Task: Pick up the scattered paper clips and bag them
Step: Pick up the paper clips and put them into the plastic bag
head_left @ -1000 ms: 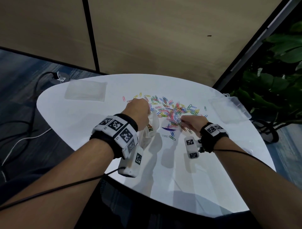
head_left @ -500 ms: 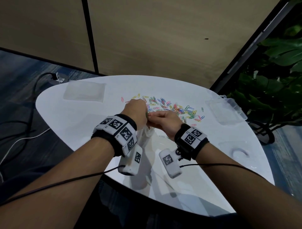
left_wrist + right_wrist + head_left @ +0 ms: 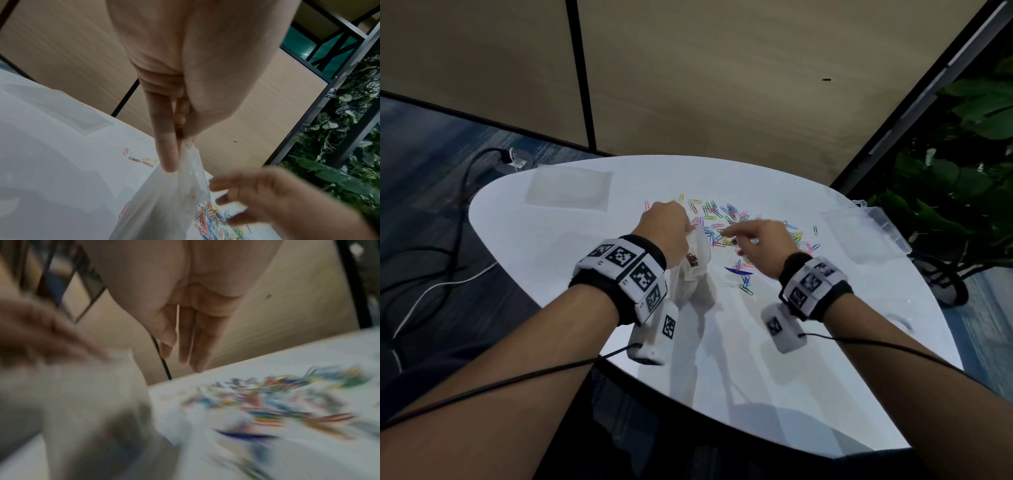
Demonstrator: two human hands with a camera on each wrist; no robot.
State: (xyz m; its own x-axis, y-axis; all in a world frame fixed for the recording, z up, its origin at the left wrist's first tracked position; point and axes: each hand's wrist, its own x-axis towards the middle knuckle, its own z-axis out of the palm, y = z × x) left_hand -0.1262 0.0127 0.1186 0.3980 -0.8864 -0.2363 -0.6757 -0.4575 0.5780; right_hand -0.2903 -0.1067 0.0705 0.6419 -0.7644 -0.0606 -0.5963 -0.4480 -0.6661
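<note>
Coloured paper clips (image 3: 726,219) lie scattered across the far middle of the white table (image 3: 551,246). My left hand (image 3: 666,228) pinches the top edge of a clear plastic bag (image 3: 693,274), which hangs down to the table with a few clips inside; the pinch shows in the left wrist view (image 3: 183,146). My right hand (image 3: 760,240) hovers just right of the bag above the clip pile (image 3: 277,399), fingers straight and relaxed (image 3: 191,340), holding nothing I can see. The right wrist view is motion-blurred.
A flat clear plastic bag (image 3: 568,188) lies at the table's far left. A clear plastic box (image 3: 873,233) sits at the right edge, with a leafy plant (image 3: 962,154) beyond it. Cables (image 3: 448,281) run on the floor at left. A wood-panel wall stands behind.
My right hand went from the clip pile to the bag mouth beside my left hand, then drew back right toward the pile with fingers spread. The left hand kept holding the bag.
</note>
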